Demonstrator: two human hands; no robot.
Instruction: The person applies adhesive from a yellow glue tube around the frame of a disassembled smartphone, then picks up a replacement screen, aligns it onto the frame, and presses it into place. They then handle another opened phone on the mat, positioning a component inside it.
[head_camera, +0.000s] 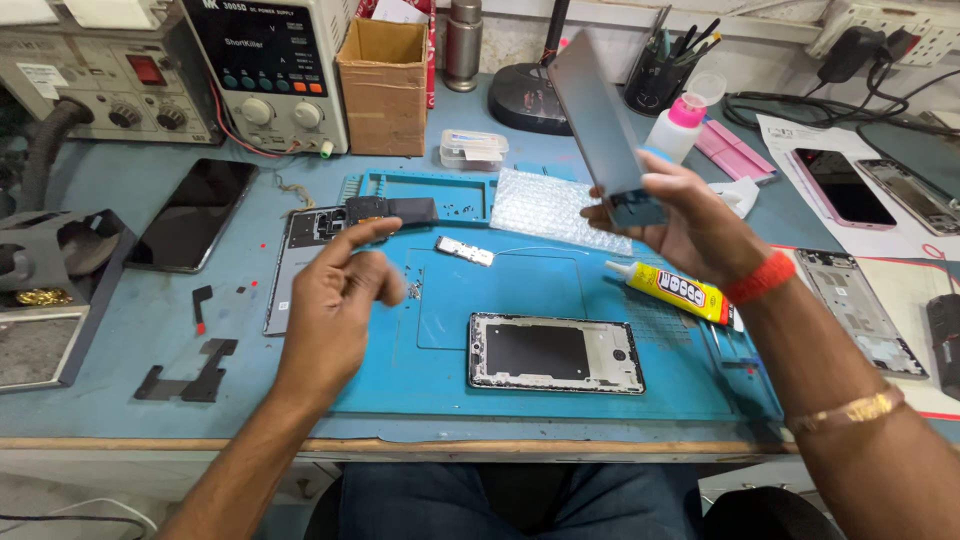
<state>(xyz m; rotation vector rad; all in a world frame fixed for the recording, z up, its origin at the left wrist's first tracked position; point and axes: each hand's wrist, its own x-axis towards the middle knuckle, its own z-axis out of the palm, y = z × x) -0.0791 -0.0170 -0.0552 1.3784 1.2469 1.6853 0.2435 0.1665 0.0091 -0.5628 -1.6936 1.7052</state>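
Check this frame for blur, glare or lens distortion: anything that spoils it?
Head view: left hand slightly motion-blurred; right hand and its raised phone panel sharp; light even, shadows soft; faint sheen on the panel; wide-angle bending at the table edge.

Phone frame (556, 352) flat on work mat (450, 330), near front edge. Glue tube (668, 286) right of frame, also on mat. Bubble wrap (550, 205) behind frame. Right hand (690, 225) above wrap, holding screen panel (600, 125) tilted upright. Left hand (335, 305) over mat's left edge. Phone (195, 212) left of mat. Cardboard box (384, 85) at back.
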